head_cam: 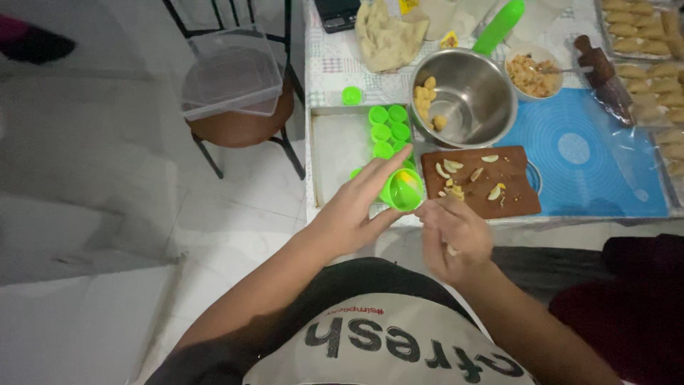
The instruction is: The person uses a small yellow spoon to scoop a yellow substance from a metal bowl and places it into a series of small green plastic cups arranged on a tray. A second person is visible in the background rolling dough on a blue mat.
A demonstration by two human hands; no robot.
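Observation:
My left hand [354,207] holds a small green plastic cup [403,189] at the table's near edge; something yellow lies inside it. My right hand [454,237] hovers just right of the cup, fingers curled around a small pale piece. Right beyond it lies a brown cutting board [513,196] with several pale sliced pieces [456,180]. Several more green cups [388,130] stand in a shallow metal tray [342,146].
A steel pot [467,96] with a green handle holds a few dough balls. Behind it are a bowl of filling [533,73], a dough lump [388,36], a blue mat [591,160] and trays of shaped pastries [652,64]. A stool carries a clear lidded box [231,75].

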